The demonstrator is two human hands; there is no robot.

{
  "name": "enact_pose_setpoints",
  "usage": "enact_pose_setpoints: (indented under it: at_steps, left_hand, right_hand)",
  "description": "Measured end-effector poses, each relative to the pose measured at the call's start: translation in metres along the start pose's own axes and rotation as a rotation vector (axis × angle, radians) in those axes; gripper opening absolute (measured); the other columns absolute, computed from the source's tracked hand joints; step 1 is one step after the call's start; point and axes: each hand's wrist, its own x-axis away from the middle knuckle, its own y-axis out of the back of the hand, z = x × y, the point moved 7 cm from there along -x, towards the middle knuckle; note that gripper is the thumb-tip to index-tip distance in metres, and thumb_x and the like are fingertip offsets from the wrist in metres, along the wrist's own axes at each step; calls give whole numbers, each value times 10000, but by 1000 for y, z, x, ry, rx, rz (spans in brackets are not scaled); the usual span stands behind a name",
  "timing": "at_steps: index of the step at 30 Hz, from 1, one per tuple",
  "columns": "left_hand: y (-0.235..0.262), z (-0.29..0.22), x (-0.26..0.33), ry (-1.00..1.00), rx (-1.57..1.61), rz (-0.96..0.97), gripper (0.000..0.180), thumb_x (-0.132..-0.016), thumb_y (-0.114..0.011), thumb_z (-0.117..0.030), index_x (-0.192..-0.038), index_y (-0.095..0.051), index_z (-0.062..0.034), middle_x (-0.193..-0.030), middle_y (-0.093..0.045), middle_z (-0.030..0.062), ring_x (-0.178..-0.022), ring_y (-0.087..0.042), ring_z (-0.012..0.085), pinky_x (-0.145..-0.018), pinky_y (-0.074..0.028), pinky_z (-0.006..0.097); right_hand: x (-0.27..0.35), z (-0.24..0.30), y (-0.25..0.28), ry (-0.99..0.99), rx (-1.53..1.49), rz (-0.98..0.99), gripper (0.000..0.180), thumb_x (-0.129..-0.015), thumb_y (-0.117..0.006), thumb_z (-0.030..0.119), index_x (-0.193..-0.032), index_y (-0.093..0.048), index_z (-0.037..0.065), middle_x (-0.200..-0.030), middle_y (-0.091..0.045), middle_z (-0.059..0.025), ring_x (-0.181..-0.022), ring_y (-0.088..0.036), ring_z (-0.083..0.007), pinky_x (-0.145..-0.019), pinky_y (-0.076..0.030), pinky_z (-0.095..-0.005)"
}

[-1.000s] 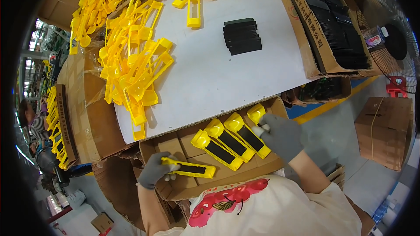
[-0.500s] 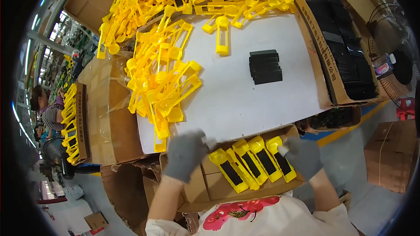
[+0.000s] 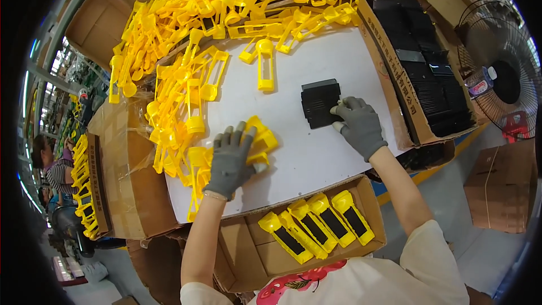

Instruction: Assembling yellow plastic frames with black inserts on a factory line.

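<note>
- A yellow frame is lying at the left hand's two o'clock, on the white tabletop; its far part is showing beyond the fingers, while the hand is covering the near part
- The left hand is spreading its gloved fingers forward, with the thumb standing apart toward three o'clock (whether it is gripping the frame or only touching it, I cannot tell)
- The right hand is curving its fingers and thumb at the edge of a black panel stack, at its ten o'clock; whether it is pinching a panel, I cannot tell
- The stack's panels are overlapping in steps, which is probably leaving edges free for fingertips
- At the table's six o'clock, an open carton is holding yellow frames fitted with black panels; they are leaning close in a slanted row, seemingly to save room
- One lone frame is lying at twelve o'clock, apart from most of the tangle
- A heap of yellow frames is spreading from nine to twelve o'clock, likely tipped loose within reach
- At two o'clock, a panel box is keeping more black panels packed in rows, presumably as supply near the right hand
</note>
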Motion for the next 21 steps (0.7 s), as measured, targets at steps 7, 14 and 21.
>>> enact_pose_setpoints:
  at_steps: [7,14,21]
  left_hand:
    - [60,-1,26,51,187,-157,643,-715,-761,-235,-1298,-528,-97,-1380,-482,118,-1325,-378,357,-1080,-326,464]
    - [78,28,82,276,99,-216,434,-634,-808,-102,-1042,-664,-138,-1441,-426,100,-1378,-267,402,-1095,-323,485]
    - [42,44,99,373,169,-249,382,-601,-823,-93,-933,-637,-119,-1485,-349,146,-1404,-187,428,-1119,-265,491]
  right_hand:
    - [3,-5,3,21,18,-16,339,-704,-752,205,-1026,-658,159,-1064,-592,-55,-1031,-552,-265,-901,-430,-401]
    - [2,-19,-4,-112,11,190,312,-682,-783,218,-944,-638,130,-989,-612,-59,-954,-586,-256,-840,-458,-388]
    - [17,-14,-2,-90,-15,152,283,-672,-787,191,-891,-626,111,-830,-618,-65,-858,-604,-256,-757,-481,-387]
